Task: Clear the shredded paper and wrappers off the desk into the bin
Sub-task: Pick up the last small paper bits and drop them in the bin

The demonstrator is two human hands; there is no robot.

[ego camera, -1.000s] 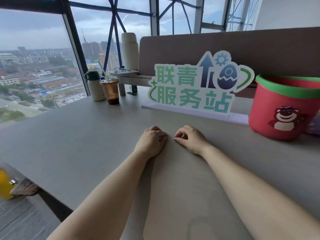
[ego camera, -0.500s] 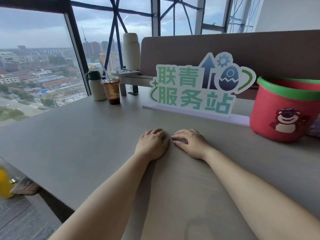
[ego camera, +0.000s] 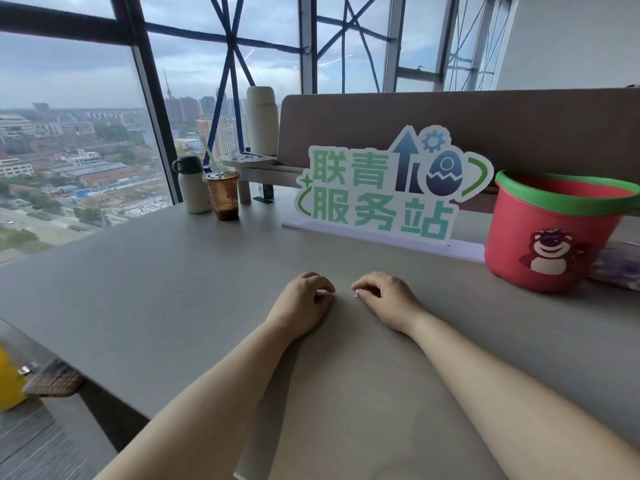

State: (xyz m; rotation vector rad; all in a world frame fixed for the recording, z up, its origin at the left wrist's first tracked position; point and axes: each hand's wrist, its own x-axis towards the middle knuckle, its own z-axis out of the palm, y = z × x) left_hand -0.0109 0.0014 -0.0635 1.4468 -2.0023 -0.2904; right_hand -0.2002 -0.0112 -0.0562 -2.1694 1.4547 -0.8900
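Note:
My left hand (ego camera: pixel 300 305) and my right hand (ego camera: pixel 385 299) rest side by side on the grey desk (ego camera: pixel 166 292), knuckles up, fingers curled under, a small gap between them. Neither hand holds anything that I can see. The bin (ego camera: pixel 550 237) is a red bucket with a green rim and a bear picture; it stands upright on the desk to the right of and beyond my right hand. Only part of its inside shows. No shredded paper or wrappers show on the desk.
A green-lettered standing sign (ego camera: pixel 391 192) stands behind my hands. Far left are a small white flask (ego camera: pixel 192 188), a brown plastic cup (ego camera: pixel 221 197) and a tall white bottle (ego camera: pixel 261 121). A purple item (ego camera: pixel 618 271) lies behind the bin. The desk's edge drops off at lower left.
My fingers lay flat half a second ago and have curled under again. The hands have drawn slightly apart.

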